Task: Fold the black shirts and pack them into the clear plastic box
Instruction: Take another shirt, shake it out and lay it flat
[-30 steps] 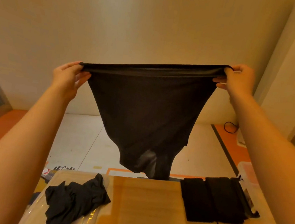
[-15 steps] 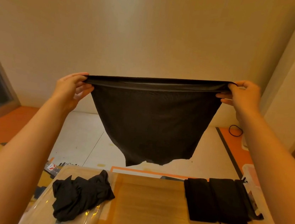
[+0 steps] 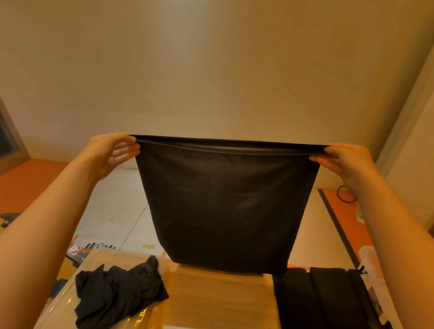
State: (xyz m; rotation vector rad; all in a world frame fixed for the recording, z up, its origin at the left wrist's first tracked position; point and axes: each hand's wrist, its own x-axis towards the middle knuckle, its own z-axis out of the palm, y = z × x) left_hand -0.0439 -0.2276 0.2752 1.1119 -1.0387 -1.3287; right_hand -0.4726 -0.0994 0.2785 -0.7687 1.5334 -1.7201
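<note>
Partly, the clear plastic box (image 3: 370, 261) showed only as a pale rim at the worktop's (image 3: 215, 301) right side, cut off by the right forearm, its inside hard to make out. The held black shirt (image 3: 221, 208) hid the worktop's far edge. It hung flat above the worktop, its top edge pulled taut between the left hand (image 3: 111, 151) and right hand (image 3: 347, 164), each pinching a corner. A crumpled black shirt (image 3: 118, 294) lay left, folded black shirts (image 3: 322, 300) right.

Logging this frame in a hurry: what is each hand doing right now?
Left hand: closed, pinching one top corner of the black shirt.
Right hand: closed, pinching the shirt's other top corner.
</note>
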